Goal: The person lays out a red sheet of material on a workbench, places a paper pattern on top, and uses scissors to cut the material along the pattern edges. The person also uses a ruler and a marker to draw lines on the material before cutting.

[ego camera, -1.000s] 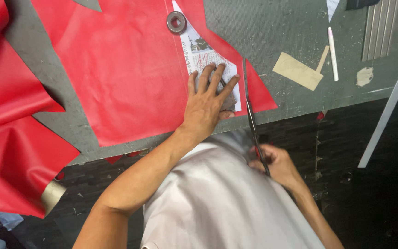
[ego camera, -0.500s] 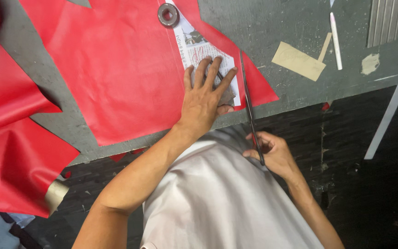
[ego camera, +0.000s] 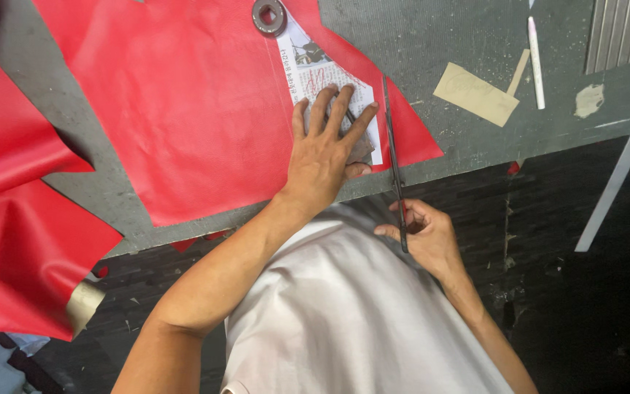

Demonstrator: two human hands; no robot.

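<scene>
pressing left hand (ego camera: 324,157) flat, fingers spread, on paper pattern (ego camera: 322,80); right hand (ego camera: 424,237) fingers gripping scissors (ego camera: 394,157) along table edge (ego camera: 475,157).

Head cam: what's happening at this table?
A person is cutting red sheet material on a grey table. The left hand lies flat, pressing a printed paper pattern onto the sheet. The right hand holds long scissors at the table edge, blades running along the pattern's right side. A metal ring weight sits on the pattern's top end. A tan card piece and a white marker lie to the right.
</scene>
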